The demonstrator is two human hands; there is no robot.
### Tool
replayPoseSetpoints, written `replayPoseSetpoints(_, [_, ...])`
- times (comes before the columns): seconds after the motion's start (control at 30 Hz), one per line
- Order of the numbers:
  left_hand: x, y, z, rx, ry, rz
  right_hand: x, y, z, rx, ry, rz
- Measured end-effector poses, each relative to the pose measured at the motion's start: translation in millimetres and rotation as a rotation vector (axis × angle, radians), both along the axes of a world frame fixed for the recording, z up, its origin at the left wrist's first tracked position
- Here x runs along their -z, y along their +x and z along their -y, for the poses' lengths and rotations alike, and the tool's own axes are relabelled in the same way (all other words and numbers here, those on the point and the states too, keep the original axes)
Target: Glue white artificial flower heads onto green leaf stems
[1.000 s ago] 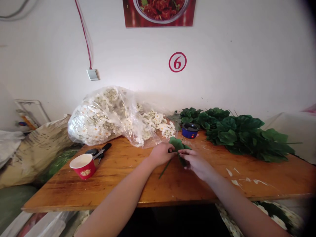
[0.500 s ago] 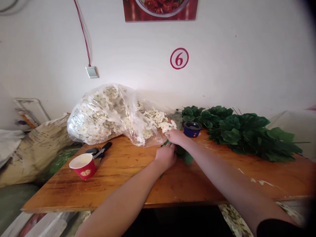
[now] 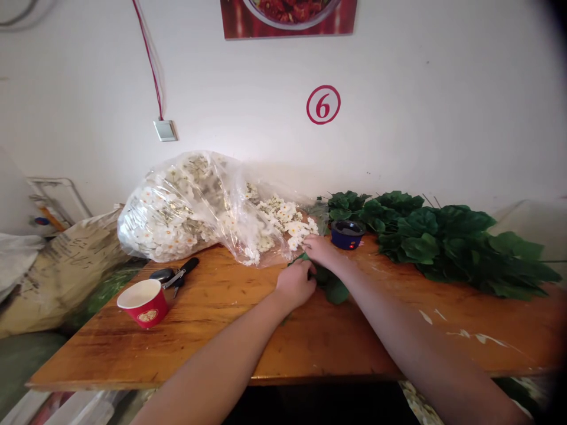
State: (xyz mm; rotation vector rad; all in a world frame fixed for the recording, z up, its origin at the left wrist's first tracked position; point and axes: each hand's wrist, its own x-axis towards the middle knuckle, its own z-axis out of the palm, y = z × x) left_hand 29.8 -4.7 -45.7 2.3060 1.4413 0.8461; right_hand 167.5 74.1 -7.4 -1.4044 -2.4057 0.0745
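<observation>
My left hand [image 3: 296,283] is closed around a green artificial leaf sprig [image 3: 335,289], low over the middle of the table. Its leaves spread out to the right, beneath my right wrist. Just beyond, my right hand [image 3: 321,251] has its fingers pinched together at the sprig's far end. What those fingertips hold is too small to tell. Loose white artificial flowers [image 3: 283,215] lie right behind my right fingers, spilling from a clear plastic bag [image 3: 177,206] full of them. Close to the right hand stands a small blue pot [image 3: 346,235] with a dark inside and a red light.
Leafy green sprigs [image 3: 443,236] are piled along the table's right back. At the left stand a red paper cup [image 3: 142,304] and, behind it, keys with a black fob [image 3: 179,274]. White scraps [image 3: 481,337] lie on the wooden table [image 3: 212,324] at right. A wall closes off the back.
Both hands stay together at the sprig, with slight finger movement. The view has shifted a little, and the sprig's leaves show slightly more under my right wrist.
</observation>
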Motion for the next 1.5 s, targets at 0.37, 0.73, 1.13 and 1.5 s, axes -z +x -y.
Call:
replayPoseSetpoints(0.37, [-20.8, -8, -16, 0.078, -0.268, 0.887, -14.6, -1, 58, -0.174, -0.008, -0.744])
replayPoseSetpoints(0.73, [-26.0, -21, -21, 0.015, -0.031, 0.685, -18.8, 6, 72, -0.243, 0.202, -0.435])
replayPoseSetpoints(1.13, [-26.0, -23, -20, 0.014, -0.041, 0.632, -12.4, 9, 69, -0.187, -0.048, -0.574])
replayPoseSetpoints(1.5, [-22.2, -27, -25, -0.013, -0.058, 0.422, -10.7, 5, 75, -0.354, 0.286, -0.400])
